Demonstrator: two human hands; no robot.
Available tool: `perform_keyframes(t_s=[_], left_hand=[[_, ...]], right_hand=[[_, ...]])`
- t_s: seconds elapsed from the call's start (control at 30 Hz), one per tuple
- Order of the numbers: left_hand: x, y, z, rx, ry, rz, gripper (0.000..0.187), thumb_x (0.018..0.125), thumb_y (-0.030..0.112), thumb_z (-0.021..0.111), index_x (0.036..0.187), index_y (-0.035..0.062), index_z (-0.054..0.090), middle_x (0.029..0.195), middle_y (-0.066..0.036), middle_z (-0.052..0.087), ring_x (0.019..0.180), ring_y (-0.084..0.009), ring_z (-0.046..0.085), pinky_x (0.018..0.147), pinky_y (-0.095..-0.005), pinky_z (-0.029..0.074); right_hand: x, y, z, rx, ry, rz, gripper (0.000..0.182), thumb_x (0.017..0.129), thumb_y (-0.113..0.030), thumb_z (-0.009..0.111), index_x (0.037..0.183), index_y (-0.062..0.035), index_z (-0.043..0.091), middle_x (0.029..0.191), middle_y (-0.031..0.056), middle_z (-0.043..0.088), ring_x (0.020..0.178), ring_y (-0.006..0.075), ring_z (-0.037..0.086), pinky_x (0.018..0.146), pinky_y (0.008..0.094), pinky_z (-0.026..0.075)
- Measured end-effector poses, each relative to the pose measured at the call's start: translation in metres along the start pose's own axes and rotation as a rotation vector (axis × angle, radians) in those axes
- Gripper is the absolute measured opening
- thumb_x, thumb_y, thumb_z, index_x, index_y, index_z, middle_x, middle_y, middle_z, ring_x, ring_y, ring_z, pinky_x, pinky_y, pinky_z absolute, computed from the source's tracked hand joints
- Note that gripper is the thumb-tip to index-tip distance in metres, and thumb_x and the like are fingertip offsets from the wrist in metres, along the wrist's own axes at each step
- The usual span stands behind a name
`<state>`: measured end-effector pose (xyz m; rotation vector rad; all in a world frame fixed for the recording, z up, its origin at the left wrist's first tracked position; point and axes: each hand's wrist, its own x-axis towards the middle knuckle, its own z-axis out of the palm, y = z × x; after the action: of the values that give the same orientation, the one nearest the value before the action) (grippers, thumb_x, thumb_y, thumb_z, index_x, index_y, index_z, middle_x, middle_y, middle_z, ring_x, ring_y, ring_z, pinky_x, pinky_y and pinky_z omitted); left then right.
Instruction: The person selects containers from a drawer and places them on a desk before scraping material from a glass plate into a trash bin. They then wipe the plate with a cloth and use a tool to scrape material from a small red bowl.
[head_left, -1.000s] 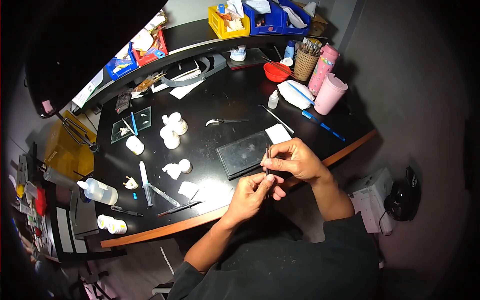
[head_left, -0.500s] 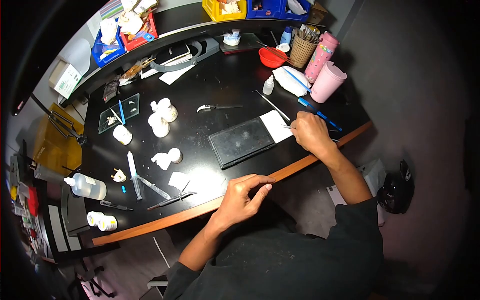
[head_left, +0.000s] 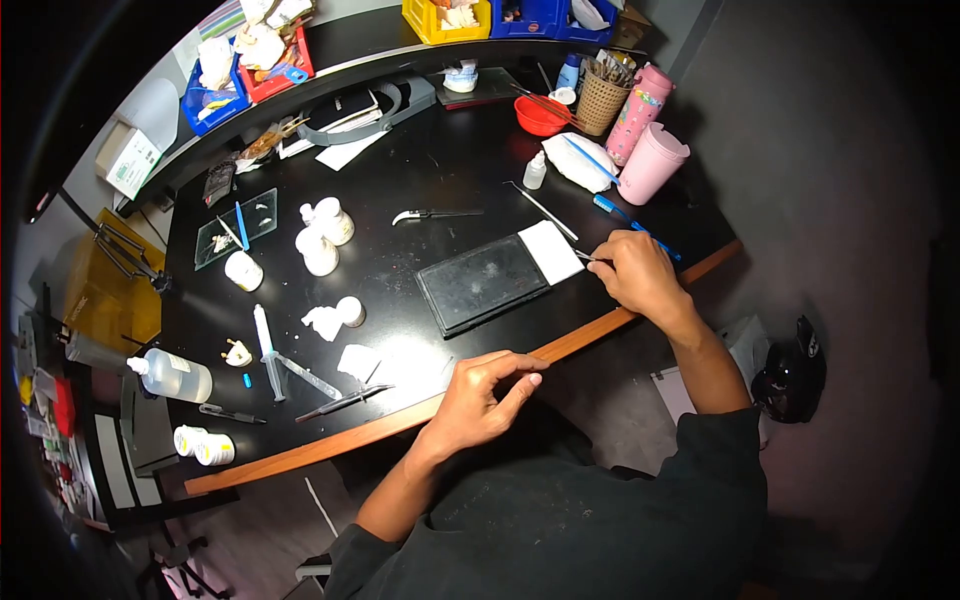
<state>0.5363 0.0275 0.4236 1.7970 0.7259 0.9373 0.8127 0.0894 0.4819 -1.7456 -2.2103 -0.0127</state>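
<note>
At the right, my right hand (head_left: 637,270) is closed around slim metal tweezers (head_left: 586,256), their tips at the right edge of a white paper pad (head_left: 551,253); most of their length is hidden by the hand. The pad touches a flat black case (head_left: 484,284). My left hand (head_left: 485,400) rests at the wooden table edge (head_left: 582,336), thumb and forefinger bent toward each other in a pinch; whatever is between them is too small to make out. Just behind the pad lies a thin metal probe (head_left: 546,211).
Left of centre are white jars (head_left: 322,252), a syringe (head_left: 266,345) and a clear bottle (head_left: 175,375). A curved-tip tool (head_left: 436,214) lies behind the case. Pink tumblers (head_left: 655,164), a red bowl (head_left: 541,116) and a blue pen (head_left: 634,226) are at the right.
My right hand has drawn slightly right and down with the tweezers, away from the pad. My left hand has stayed nearly still.
</note>
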Motion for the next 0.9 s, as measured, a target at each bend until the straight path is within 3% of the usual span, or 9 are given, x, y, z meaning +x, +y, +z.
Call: perform_keyframes(t_s=[0.13, 0.17, 0.27, 0.43, 0.53, 0.63, 0.77, 0.83, 0.9], left_hand=[[-0.002, 0.006, -0.001, -0.015, -0.023, 0.031, 0.017, 0.092, 0.008, 0.069, 0.106, 0.0001, 0.073, 0.093, -0.014, 0.075, 0.082, -0.0253, 0.073, 0.075, -0.0331, 0.055], [-0.002, 0.008, -0.002, 0.006, -0.043, 0.031, 0.018, 0.092, 0.008, 0.069, 0.107, 0.0001, 0.073, 0.093, -0.015, 0.074, 0.082, -0.0257, 0.073, 0.074, -0.0334, 0.055], [0.0, 0.017, -0.007, 0.075, -0.073, 0.057, 0.018, 0.091, 0.008, 0.069, 0.106, 0.0, 0.073, 0.092, -0.015, 0.074, 0.078, -0.0265, 0.071, 0.072, -0.0348, 0.055], [0.008, 0.022, -0.032, 0.464, 0.064, 0.174, 0.014, 0.086, 0.007, 0.073, 0.098, -0.0005, 0.07, 0.081, -0.012, 0.069, 0.071, -0.0271, 0.064, 0.069, -0.0384, 0.051], [0.025, 0.02, -0.051, 0.812, 0.147, 0.094, 0.054, 0.068, 0.012, 0.081, 0.116, 0.0, 0.06, 0.125, -0.023, 0.057, 0.114, -0.0377, 0.054, 0.094, -0.0468, 0.044], [0.054, 0.002, -0.062, 0.997, -0.007, 0.1, 0.089, 0.061, 0.025, 0.083, 0.134, -0.008, 0.044, 0.14, -0.036, 0.041, 0.137, -0.0504, 0.037, 0.113, -0.0539, 0.032], [0.082, -0.013, -0.061, 1.028, -0.212, -0.058, 0.096, 0.067, 0.034, 0.08, 0.142, -0.0078, 0.037, 0.134, -0.033, 0.046, 0.13, -0.0437, 0.044, 0.109, -0.0513, 0.036], [0.092, 0.003, -0.06, 1.058, -0.363, -0.195, 0.099, 0.067, 0.037, 0.08, 0.144, -0.0063, 0.035, 0.128, -0.03, 0.049, 0.125, -0.0411, 0.048, 0.107, -0.0496, 0.038], [0.095, -0.004, -0.058, 1.105, -0.34, -0.158, 0.1, 0.067, 0.037, 0.08, 0.146, -0.0046, 0.035, 0.124, -0.027, 0.05, 0.121, -0.0398, 0.049, 0.105, -0.0482, 0.038]], right_hand=[[0.02, -0.011, -0.001, 0.514, -0.225, 0.101, 0.016, 0.085, -0.013, 0.078, 0.087, 0.002, 0.076, 0.069, 0.0031, 0.068, 0.061, 0.0073, 0.058, 0.056, 0.0265, 0.045], [0.027, -0.015, 0.005, 0.568, -0.223, 0.037, 0.02, 0.087, -0.016, 0.079, 0.087, 0.0045, 0.075, 0.068, -0.002, 0.065, 0.063, 0.0005, 0.05, 0.054, 0.0211, 0.04], [0.052, -0.04, 0.022, 0.687, -0.215, -0.058, 0.021, 0.087, -0.016, 0.079, 0.088, 0.0047, 0.075, 0.067, -0.0018, 0.064, 0.06, 0.0012, 0.05, 0.054, 0.021, 0.039], [0.094, -0.059, 0.053, 0.945, -0.354, 0.099, 0.017, 0.089, -0.015, 0.077, 0.086, 0.0017, 0.075, 0.069, -0.0005, 0.064, 0.06, 0.0044, 0.056, 0.052, 0.0208, 0.046], [0.103, -0.049, 0.069, 1.032, -0.301, 0.096, 0.014, 0.09, -0.013, 0.075, 0.088, 0.0005, 0.074, 0.074, -0.0002, 0.066, 0.064, 0.0053, 0.059, 0.058, 0.0207, 0.048], [0.099, -0.039, 0.057, 1.076, -0.208, 0.118, 0.014, 0.094, -0.014, 0.068, 0.087, -0.0022, 0.069, 0.073, -0.0014, 0.062, 0.064, 0.0048, 0.057, 0.058, 0.0201, 0.045], [0.078, -0.008, 0.044, 0.896, -0.11, 0.112, 0.014, 0.098, -0.014, 0.06, 0.09, -0.0035, 0.062, 0.065, -0.0037, 0.051, 0.057, 0.0038, 0.047, 0.051, 0.021, 0.037], [0.065, 0.01, 0.042, 0.889, -0.122, 0.163, 0.014, 0.098, -0.011, 0.06, 0.089, -0.0006, 0.062, 0.068, -0.0007, 0.054, 0.058, 0.0061, 0.05, 0.053, 0.0236, 0.04], [0.053, 0.023, 0.043, 0.907, -0.099, 0.203, 0.015, 0.099, -0.012, 0.059, 0.09, -0.0006, 0.062, 0.068, -0.0008, 0.054, 0.058, 0.0057, 0.05, 0.053, 0.0229, 0.04]])
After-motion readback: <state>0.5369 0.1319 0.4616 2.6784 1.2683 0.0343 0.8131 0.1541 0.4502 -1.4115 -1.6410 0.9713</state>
